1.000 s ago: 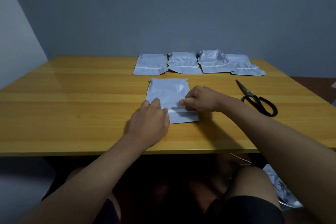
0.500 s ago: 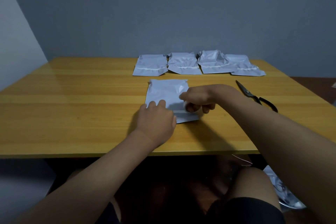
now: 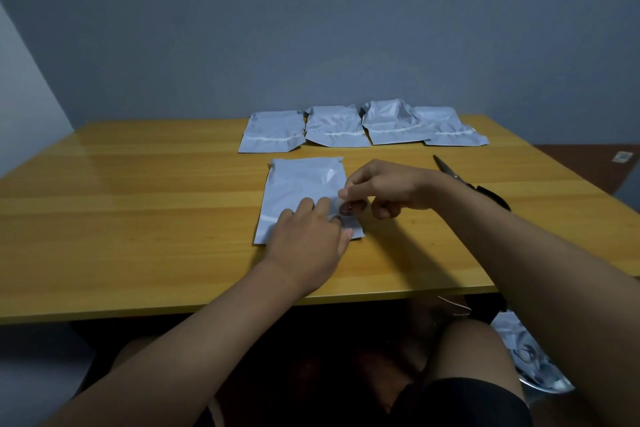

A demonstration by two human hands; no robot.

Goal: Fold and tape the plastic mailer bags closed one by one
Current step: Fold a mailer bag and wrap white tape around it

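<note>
A white plastic mailer bag point(image 3: 298, 184) lies flat in the middle of the wooden table point(image 3: 138, 218), its near end folded over along a pale strip. My left hand point(image 3: 308, 239) rests palm down on that folded end and presses it flat, fingers stretched out. My right hand point(image 3: 388, 187) hovers just above the bag's right edge, thumb and fingers pinched on a small brownish roll of tape point(image 3: 347, 209), right next to my left fingertips. Whether tape runs from the roll to the bag is too small to tell.
Several folded white mailer bags point(image 3: 337, 130) lie in a row along the far edge of the table. Black scissors point(image 3: 446, 168) lie to the right, partly hidden by my right forearm. More plastic bags point(image 3: 523, 354) sit below the table at the right.
My right hand has lifted off the bag's fold and now holds the tape roll above it. My left hand slid forward and right onto the folded end.
</note>
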